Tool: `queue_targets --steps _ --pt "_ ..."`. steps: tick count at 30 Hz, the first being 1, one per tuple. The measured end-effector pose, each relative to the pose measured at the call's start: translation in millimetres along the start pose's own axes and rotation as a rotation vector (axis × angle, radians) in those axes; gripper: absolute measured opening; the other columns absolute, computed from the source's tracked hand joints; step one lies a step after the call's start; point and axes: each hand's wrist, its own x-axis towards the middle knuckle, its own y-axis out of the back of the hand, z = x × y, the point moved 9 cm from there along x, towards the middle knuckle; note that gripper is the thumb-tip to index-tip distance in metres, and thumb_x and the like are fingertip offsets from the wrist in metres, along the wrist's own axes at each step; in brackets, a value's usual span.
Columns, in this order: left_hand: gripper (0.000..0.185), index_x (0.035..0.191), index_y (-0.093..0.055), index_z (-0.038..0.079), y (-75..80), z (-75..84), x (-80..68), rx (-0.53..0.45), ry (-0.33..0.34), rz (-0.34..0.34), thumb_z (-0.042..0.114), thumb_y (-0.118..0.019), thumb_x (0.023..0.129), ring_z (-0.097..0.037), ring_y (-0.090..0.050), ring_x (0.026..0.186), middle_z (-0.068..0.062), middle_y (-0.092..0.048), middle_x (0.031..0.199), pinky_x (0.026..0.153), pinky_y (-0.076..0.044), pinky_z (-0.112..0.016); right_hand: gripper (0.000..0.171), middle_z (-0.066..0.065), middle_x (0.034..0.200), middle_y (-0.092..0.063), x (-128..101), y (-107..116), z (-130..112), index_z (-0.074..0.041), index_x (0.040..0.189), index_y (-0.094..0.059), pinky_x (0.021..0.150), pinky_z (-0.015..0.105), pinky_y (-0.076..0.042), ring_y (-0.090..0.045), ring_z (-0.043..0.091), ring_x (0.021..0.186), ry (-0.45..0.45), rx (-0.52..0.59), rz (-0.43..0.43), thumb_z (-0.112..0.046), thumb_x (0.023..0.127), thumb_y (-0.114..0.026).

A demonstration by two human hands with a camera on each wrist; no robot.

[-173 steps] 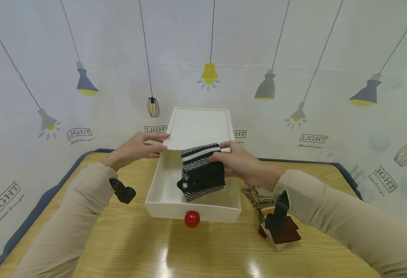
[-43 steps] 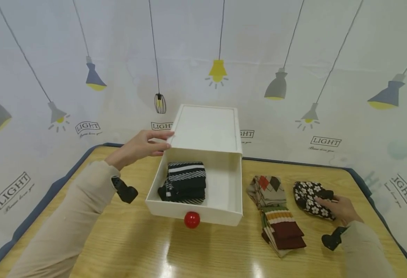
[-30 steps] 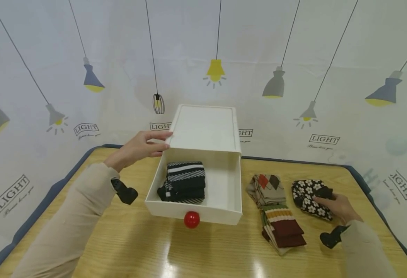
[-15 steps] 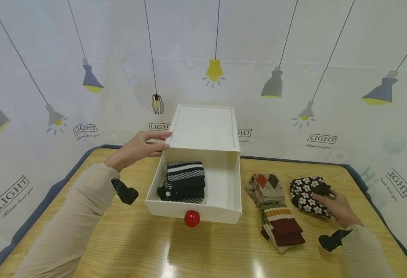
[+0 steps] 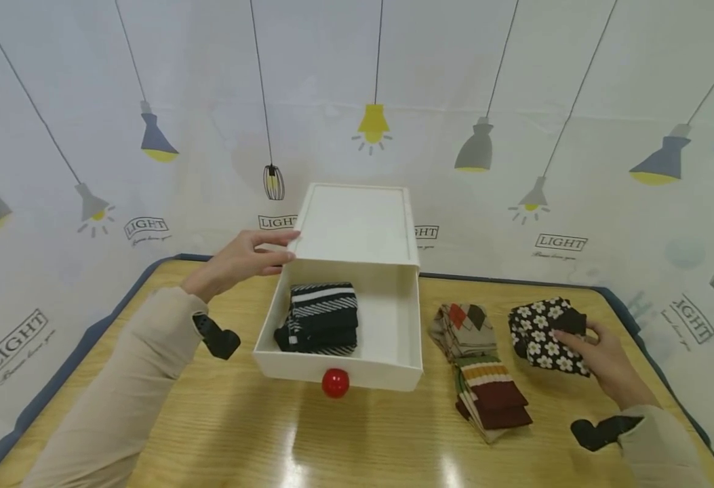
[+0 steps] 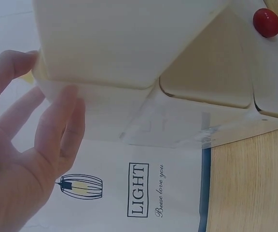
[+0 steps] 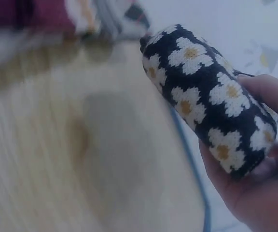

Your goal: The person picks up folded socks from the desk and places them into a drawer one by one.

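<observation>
Right grip: fingers curled round floral sock bundle, lifted off desk near right edge; palm side hidden in head view. Left grip: straight fingers resting on white drawer case, corner only. Open drawer holds striped socks; right half free. Sock pile between drawer and bundle.

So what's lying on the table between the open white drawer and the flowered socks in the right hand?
The argyle and striped folded socks, seen in the head view.
</observation>
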Motion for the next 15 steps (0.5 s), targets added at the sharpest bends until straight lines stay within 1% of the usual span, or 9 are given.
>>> queue_targets --steps 2,3,5,7,9,10,12,14,15 --pt "0.055 0.136 -0.036 0.012 1.0 -1.0 -0.5 -0.003 0.006 0.004 0.024 -0.058 0.087 -0.029 -0.042 0.116 -0.007 -0.026 0.142 0.088 -0.046 -0.033 0.07 0.014 0.109 -0.047 -2.7 0.0 -11.1 0.001 0.132 -0.018 0.065 0.025 -0.047 -0.047 0.01 0.088 0.023 0.019 0.009 -0.042 0.088 -0.05" --pt "0.055 0.136 -0.037 0.012 1.4 -1.4 -0.8 -0.004 0.008 0.006 0.024 -0.058 0.087 -0.029 -0.043 0.116 -0.006 -0.026 0.142 0.088 -0.046 -0.033 0.069 0.013 0.11 -0.046 -4.6 -0.5 -17.9 0.0 0.133 -0.017 0.065 0.025 -0.047 -0.046 0.007 0.087 0.036 0.023 0.005 -0.041 0.088 -0.05" --pt "0.055 0.136 -0.037 0.012 2.2 -2.2 -1.3 -0.001 0.01 0.01 0.024 -0.058 0.087 -0.028 -0.043 0.116 -0.006 -0.026 0.142 0.087 -0.047 -0.032 0.068 0.013 0.111 -0.044 -8.5 -1.8 -31.9 -0.003 0.135 -0.014 0.064 0.023 -0.045 -0.045 0.007 0.086 0.062 0.037 -0.006 -0.039 0.089 -0.049" --pt "0.056 0.136 -0.037 0.012 2.5 -2.3 -1.7 -0.002 0.008 0.011 0.024 -0.058 0.087 -0.029 -0.043 0.115 -0.007 -0.026 0.142 0.087 -0.047 -0.032 0.071 0.021 0.119 -0.039 -13.6 -3.9 -48.0 -0.003 0.138 -0.007 0.063 0.023 -0.043 -0.044 0.008 0.09 0.096 0.047 -0.019 -0.038 0.09 -0.047" --pt "0.056 0.136 -0.036 0.011 2.4 -2.2 -1.7 -0.003 0.004 0.009 0.025 -0.058 0.087 -0.029 -0.043 0.115 -0.007 -0.026 0.142 0.087 -0.047 -0.032 0.068 0.025 0.128 -0.028 -19.5 -6.2 -65.6 -0.005 0.138 -0.006 0.063 0.022 -0.041 -0.042 0.015 0.101 0.146 0.072 -0.038 -0.034 0.092 -0.046" --pt "0.056 0.136 -0.036 0.011 2.3 -2.1 -1.8 -0.004 0.003 0.008 0.025 -0.059 0.086 -0.029 -0.043 0.115 -0.007 -0.026 0.142 0.087 -0.047 -0.032 0.068 0.028 0.131 -0.024 -22.4 -7.1 -73.6 -0.008 0.14 -0.004 0.071 0.025 -0.044 -0.04 0.021 0.108 0.159 0.093 -0.047 -0.032 0.092 -0.046" --pt "0.056 0.136 -0.036 0.011 2.0 -1.5 -1.7 -0.007 0.0 0.004 0.024 -0.059 0.086 -0.029 -0.043 0.115 -0.007 -0.026 0.142 0.087 -0.047 -0.032 0.064 0.028 0.135 -0.016 -28.2 -8.7 -89.4 -0.011 0.139 -0.007 0.075 0.024 -0.042 -0.029 0.031 0.119 0.183 0.123 -0.061 -0.031 0.092 -0.046" --pt "0.056 0.136 -0.036 0.011 1.8 -0.8 -1.5 -0.009 -0.006 -0.001 0.024 -0.058 0.087 -0.029 -0.043 0.115 -0.007 -0.026 0.142 0.087 -0.047 -0.032 0.068 0.029 0.138 -0.006 -33.5 -10.9 -104.1 -0.014 0.142 -0.002 0.095 0.035 -0.036 -0.012 0.04 0.126 0.185 0.169 -0.092 -0.029 0.092 -0.047" --pt "0.056 0.136 -0.036 0.011 1.8 -0.4 -1.4 -0.01 -0.008 -0.002 0.024 -0.058 0.087 -0.029 -0.043 0.115 -0.007 -0.026 0.142 0.088 -0.046 -0.033 0.075 0.031 0.139 -0.001 -36.0 -12.0 -109.7 -0.014 0.142 0.007 0.101 0.042 -0.029 -0.005 0.043 0.127 0.17 0.175 -0.101 -0.031 0.092 -0.047"
